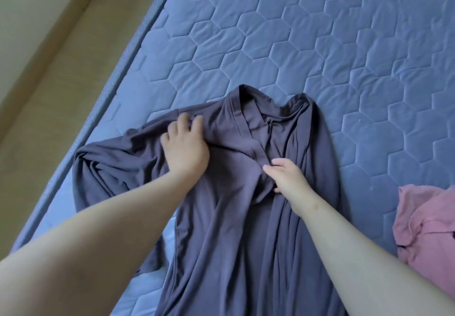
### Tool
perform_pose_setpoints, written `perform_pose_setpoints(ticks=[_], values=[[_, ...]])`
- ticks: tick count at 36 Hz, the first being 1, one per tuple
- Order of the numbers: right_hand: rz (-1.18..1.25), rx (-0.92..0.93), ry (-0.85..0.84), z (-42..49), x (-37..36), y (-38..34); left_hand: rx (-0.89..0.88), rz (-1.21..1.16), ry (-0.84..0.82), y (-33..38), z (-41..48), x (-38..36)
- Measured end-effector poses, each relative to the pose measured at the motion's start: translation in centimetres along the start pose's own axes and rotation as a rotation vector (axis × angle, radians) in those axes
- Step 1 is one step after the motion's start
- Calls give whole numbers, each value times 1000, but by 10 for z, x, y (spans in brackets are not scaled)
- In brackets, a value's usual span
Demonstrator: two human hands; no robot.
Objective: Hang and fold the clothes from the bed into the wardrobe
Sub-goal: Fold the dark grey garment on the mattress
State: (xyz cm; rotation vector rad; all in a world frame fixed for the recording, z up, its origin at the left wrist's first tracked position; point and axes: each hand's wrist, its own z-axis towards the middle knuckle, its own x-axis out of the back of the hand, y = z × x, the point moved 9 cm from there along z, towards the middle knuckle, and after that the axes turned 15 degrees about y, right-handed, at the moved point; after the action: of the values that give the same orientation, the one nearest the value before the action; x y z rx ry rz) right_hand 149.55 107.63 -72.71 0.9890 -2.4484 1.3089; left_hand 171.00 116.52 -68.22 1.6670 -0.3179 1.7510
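Observation:
A dark grey-purple robe-like garment (229,217) lies lengthwise on the blue quilted mattress (320,44), collar pointing away from me. Its left sleeve is bunched near the mattress edge. My left hand (184,143) rests on the garment's left shoulder, with fingers curled into the cloth there. My right hand (286,176) sits at the front opening in the middle of the chest and pinches the edge band of the fabric between thumb and fingers.
A crumpled pink garment (426,232) lies on the mattress at the right edge of view. The mattress's left edge (118,74) runs diagonally, with beige floor (49,93) beyond it. The wardrobe is not in view.

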Motion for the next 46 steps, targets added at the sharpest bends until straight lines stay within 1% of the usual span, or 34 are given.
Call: perform_pose_setpoints(ticks=[2, 4, 5, 6, 9, 10, 12, 14, 16, 18, 19, 22, 23, 24, 25, 26, 28, 31, 32, 34, 35, 36, 38, 39, 41, 43, 46], values=[[-8, -50, -129, -9, -12, 1, -147, -63, -6, 28, -13, -2], [-25, -102, -253, -20, -23, 6, -219, -73, -155, 42, -26, -18], [1, -132, -289, -24, -26, 10, -213, -55, -242, 41, -32, -29], [47, -161, -312, -28, -28, 14, -192, -37, -285, 38, -35, -35], [132, -138, -344, -38, -29, 20, -157, -24, -318, 31, -37, -42], [189, -140, -343, -41, -28, 20, -165, -26, -329, 31, -38, -43], [406, -228, -311, -42, -23, 22, -172, -32, -358, 31, -39, -47], [601, -301, -205, -36, -11, 26, -174, -37, -387, 31, -41, -49], [660, -311, -83, -33, 2, 33, -177, -31, -422, 30, -44, -52], [561, -331, -61, -36, 2, 47, -182, -19, -443, 28, -46, -54], [479, -364, -98, -42, -2, 58, -184, -12, -446, 28, -47, -53], [129, -433, -303, -69, -14, 88, -181, 7, -432, 29, -51, -49], [63, -432, -333, -74, -13, 94, -186, 20, -431, 29, -52, -48], [38, -438, -327, -77, -10, 99, -193, 35, -434, 29, -53, -47], [29, -439, -286, -78, -5, 101, -200, 56, -438, 28, -54, -46], [11, -417, -209, -75, 3, 102, -208, 80, -446, 27, -55, -46], [-81, -297, -12, -63, 23, 98, -212, 117, -447, 27, -56, -43], [-129, -55, 307, -52, 56, 71, -194, 103, -333, 37, -51, -29], [-159, 35, 364, -50, 62, 59, -197, 72, -271, 44, -50, -22], [-218, 181, 375, -45, 62, 37, -253, -38, -184, 64, -52, -12], [-260, 221, 354, -43, 57, 28, -302, -116, -171, 77, -55, -11], [-311, 233, 325, -40, 51, 23, -343, -184, -198, 89, -60, -13], [-424, 188, 278, -34, 39, 23, -362, -267, -358, 104, -73, -29], [-495, 165, 266, -32, 35, 24, -360, -274, -438, 107, -80, -38], [-582, 140, 284, -28, 35, 25, -337, -234, -530, 105, -86, -54], [-524, 121, 350, -22, 46, 26, -290, -198, -583, 99, -86, -63], [-280, 95, 412, -10, 68, 38, -221, -190, -634, 94, -83, -68]])
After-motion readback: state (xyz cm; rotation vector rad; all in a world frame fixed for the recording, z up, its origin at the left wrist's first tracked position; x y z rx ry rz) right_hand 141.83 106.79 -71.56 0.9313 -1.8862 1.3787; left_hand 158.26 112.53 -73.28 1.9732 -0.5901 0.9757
